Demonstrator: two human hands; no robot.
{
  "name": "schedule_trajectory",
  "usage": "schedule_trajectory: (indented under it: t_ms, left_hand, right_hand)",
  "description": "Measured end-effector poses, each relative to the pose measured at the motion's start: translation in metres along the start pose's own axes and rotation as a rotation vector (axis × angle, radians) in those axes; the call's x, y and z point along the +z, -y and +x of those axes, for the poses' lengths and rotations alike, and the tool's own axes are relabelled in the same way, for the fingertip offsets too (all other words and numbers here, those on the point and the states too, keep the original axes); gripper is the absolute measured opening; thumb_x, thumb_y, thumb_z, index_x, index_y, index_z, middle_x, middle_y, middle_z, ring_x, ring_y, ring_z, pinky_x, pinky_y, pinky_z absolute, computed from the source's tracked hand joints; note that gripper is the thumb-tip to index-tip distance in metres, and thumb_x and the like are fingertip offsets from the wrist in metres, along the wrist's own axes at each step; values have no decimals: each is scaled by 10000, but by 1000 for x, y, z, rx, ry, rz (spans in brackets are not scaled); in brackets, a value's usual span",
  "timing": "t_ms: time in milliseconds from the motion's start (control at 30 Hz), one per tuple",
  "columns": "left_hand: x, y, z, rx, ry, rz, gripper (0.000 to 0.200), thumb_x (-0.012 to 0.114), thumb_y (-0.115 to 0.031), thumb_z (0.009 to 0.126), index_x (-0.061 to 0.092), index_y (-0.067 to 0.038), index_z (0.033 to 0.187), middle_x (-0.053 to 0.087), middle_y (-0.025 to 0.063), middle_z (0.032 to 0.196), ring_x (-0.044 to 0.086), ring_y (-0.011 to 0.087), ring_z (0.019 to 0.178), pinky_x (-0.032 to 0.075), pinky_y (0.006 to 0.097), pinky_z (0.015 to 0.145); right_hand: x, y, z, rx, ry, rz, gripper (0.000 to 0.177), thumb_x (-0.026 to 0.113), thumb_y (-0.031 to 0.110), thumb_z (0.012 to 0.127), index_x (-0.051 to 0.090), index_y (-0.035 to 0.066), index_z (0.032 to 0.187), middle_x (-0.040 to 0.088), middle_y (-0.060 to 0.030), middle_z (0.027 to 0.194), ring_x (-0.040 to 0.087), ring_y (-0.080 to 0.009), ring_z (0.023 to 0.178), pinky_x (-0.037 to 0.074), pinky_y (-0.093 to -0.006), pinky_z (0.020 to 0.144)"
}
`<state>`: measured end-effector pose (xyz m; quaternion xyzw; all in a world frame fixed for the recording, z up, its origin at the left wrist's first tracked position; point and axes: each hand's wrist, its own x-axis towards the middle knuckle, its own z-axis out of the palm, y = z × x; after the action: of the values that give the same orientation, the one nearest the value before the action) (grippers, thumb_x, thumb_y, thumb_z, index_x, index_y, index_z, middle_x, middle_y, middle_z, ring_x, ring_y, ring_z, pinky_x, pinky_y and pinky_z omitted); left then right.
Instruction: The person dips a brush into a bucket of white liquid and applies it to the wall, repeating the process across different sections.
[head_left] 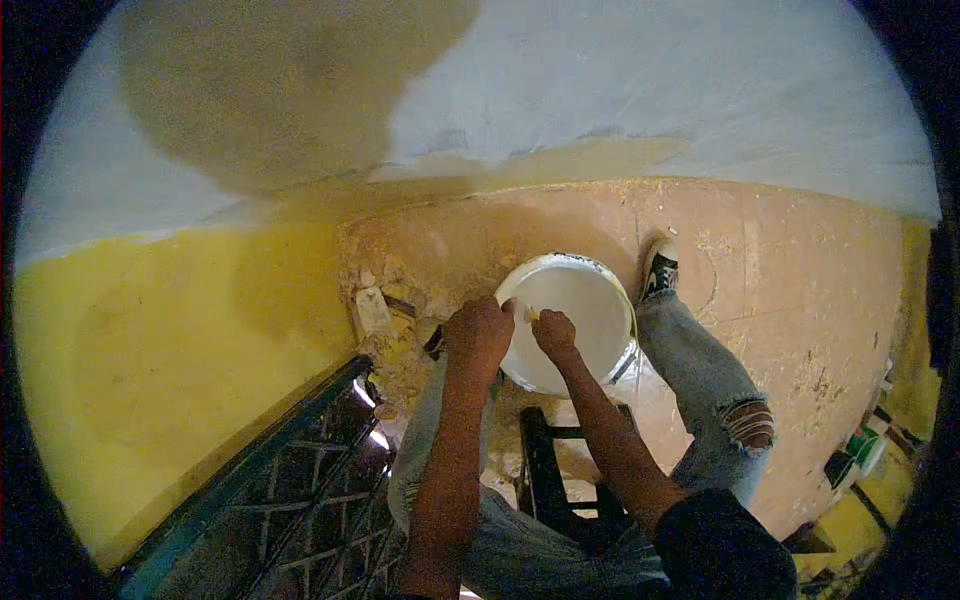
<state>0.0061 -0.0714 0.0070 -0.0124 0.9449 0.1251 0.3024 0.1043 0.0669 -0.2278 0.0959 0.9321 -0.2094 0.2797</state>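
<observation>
Below us, close to the camera, a dark sleeve (pixel 725 545) covers our right upper arm, and our faded jeans (pixel 715 380), torn at the right knee, spread to either side of a black frame with rungs (pixel 535 450). Beyond it, between our legs, stands the round white bucket (pixel 622 345), with a pale, smooth-looking content (pixel 590 300) inside. Our right hand (pixel 553 332) is over the bucket's opening, its fingers folded in tight around a small pale object (pixel 532 314) that pokes out on the left; we cannot tell what it is. Our left hand (pixel 480 332) is at the bucket's left rim, fingers bent and close together, knuckles up; whether they grip the rim or anything else, we cannot tell. The two hands are near each other but apart. Our right foot wears a black-and-white shoe (pixel 660 272), just beside the bucket. To the left leans a dark metal grille (pixel 310 490). Farther out, the orange-tan floor (pixel 800 290) is flecked with debris, and past it rises a grey-white wall (pixel 650 70) with a tan patch (pixel 290 90).
</observation>
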Motion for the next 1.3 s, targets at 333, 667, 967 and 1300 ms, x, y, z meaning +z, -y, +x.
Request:
schedule_trajectory:
  t_ms: [333, 667, 967, 1300]
  left_hand:
    - [3, 3, 3, -25, 5, 21, 467, 497, -457, 917, 680, -27, 919, 677, 201, 864, 675, 364, 824, 534, 482, 725]
    - [3, 0, 0, 18, -36, 8, 456, 506, -455, 913, 684, -38, 862, 676, 190, 849, 674, 365, 806, 541, 465, 702]
    - [-3, -5, -2, 32, -25, 18, 450, 506, -442, 915, 682, -32, 849, 676, 197, 829, 675, 363, 795, 538, 467, 696]
    - [-3, -4, -4, 40, -36, 11, 436, 492, -450, 910, 630, -37, 931, 666, 225, 835, 656, 409, 787, 524, 520, 723]
  right_hand:
    - [26, -63, -10, -214, -86, -66, 248, 592, 269, 855, 668, 41, 791, 653, -163, 747, 660, -333, 714, 531, -447, 664]
    - [-14, -39, -15, -424, 28, -36, 201, 585, 219, 739, 664, 36, 713, 648, -194, 730, 635, -361, 692, 529, -463, 686]
    - [-43, -23, 7, -638, 100, -253, 157, 600, 190, 717, 663, 59, 775, 645, -177, 731, 648, -346, 719, 523, -470, 637]
    - [-53, -46, -9, -402, 156, -56, 191, 589, 247, 814, 638, 71, 870, 657, -174, 819, 649, -349, 761, 517, -477, 641]
